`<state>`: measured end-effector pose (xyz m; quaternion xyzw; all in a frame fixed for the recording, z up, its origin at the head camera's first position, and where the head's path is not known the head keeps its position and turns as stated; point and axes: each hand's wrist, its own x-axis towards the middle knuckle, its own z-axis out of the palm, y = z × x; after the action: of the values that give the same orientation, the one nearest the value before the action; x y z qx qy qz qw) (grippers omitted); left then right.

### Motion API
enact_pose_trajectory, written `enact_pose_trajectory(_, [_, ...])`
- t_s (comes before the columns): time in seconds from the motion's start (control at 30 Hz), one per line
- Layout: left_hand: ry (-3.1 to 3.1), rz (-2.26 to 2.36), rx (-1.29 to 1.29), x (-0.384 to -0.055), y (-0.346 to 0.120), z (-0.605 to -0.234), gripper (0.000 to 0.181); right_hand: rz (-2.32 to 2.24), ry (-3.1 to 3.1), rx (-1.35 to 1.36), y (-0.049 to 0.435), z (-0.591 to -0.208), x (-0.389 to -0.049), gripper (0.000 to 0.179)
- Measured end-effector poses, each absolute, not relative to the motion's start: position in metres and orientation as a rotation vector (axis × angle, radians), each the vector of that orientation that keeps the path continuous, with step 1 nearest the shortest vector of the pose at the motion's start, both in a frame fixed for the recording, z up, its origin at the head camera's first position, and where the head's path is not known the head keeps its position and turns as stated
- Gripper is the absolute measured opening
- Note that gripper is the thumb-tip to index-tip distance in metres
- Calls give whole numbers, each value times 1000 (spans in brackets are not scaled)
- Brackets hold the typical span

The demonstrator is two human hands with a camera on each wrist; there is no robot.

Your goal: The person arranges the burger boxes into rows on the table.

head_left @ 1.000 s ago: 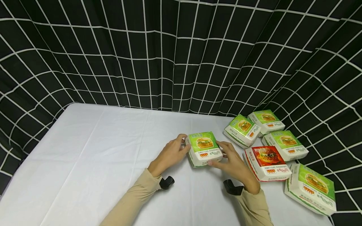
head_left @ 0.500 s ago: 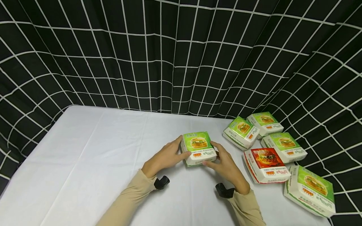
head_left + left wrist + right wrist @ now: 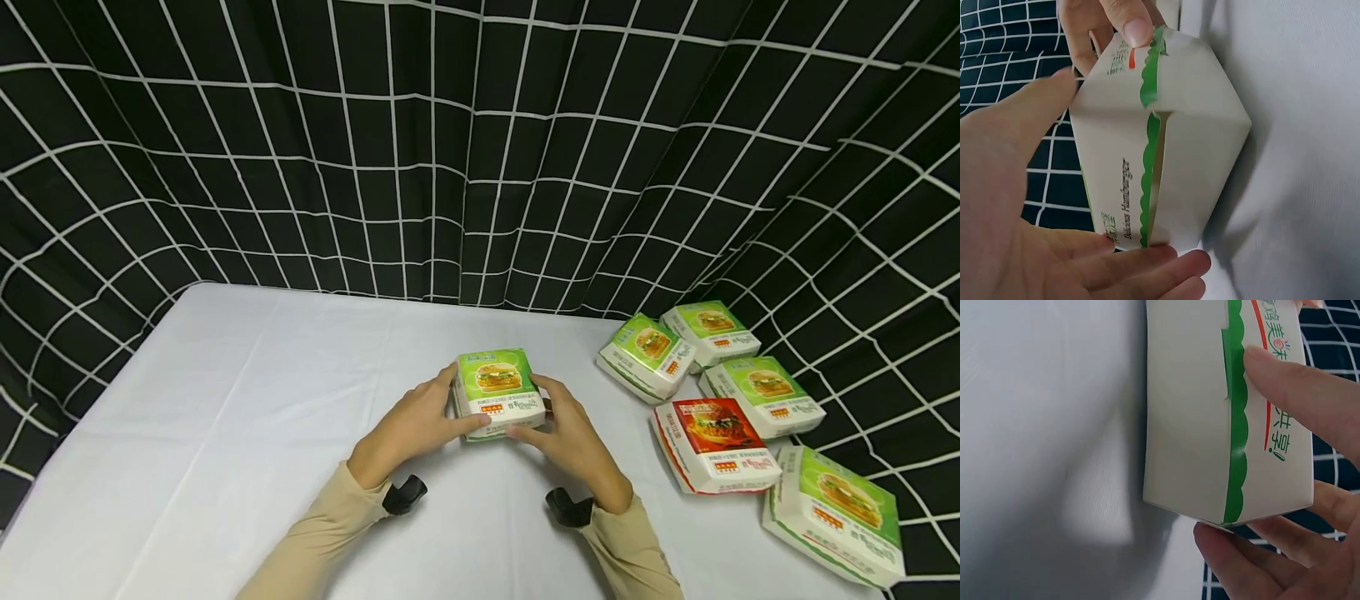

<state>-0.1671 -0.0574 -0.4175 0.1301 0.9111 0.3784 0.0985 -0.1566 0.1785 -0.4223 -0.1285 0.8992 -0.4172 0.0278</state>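
A green and white hamburger box [image 3: 498,396] with a burger picture on its lid is held between both hands in the middle of the head view. My left hand [image 3: 416,425] grips its left side, thumb at the front corner and fingers along the side. From the right, my right hand [image 3: 566,433] holds it, thumb on the front face and fingers at the right side. In the left wrist view, a narrow gap shows along the scalloped green edge of the hamburger box [image 3: 1197,144]. Whether its underside touches the cloth cannot be told.
Several more boxes stand on the right of the white-clothed table [image 3: 225,417]: a red-topped box [image 3: 716,446], a large green box [image 3: 836,517] and smaller green ones, including a tilted box [image 3: 648,358]. A black gridded curtain [image 3: 420,167] hangs behind and at the sides.
The hamburger box has moved left across the table with both hands around it. My left fingers have come to lie along its side. The boxes on the right keep their arrangement.
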Motion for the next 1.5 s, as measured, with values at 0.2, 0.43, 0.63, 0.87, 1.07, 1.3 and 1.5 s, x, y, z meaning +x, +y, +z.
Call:
enact_pose_trajectory(0.2, [2690, 1095, 380, -168, -68, -418, 113, -1282, 2771, -371, 161, -423, -158, 84])
enact_pose_trajectory(0.43, [2629, 1122, 400, -176, -89, -415, 109, -1358, 2715, -461, 147, -423, -164, 78])
enact_pose_trajectory(0.63, [2601, 1167, 422, -183, -103, -418, 107, -1379, 2693, -521, 140, -423, -169, 76])
enact_pose_trajectory(0.87, [2581, 1257, 419, -190, -118, -421, 107, -1427, 2674, -525, 128, -430, -178, 75])
enact_pose_trajectory(1.07, [2588, 1259, 374, -192, -136, -422, 106, -1454, 2664, -544, 112, -434, -184, 73])
enact_pose_trajectory(1.3, [2567, 1232, 377, -195, -155, -420, 103, -1373, 2720, -710, 99, -433, -187, 68])
enact_pose_trajectory(1.5, [2576, 1222, 364, -196, -168, -416, 99, -1394, 2698, -726, 90, -434, -190, 67])
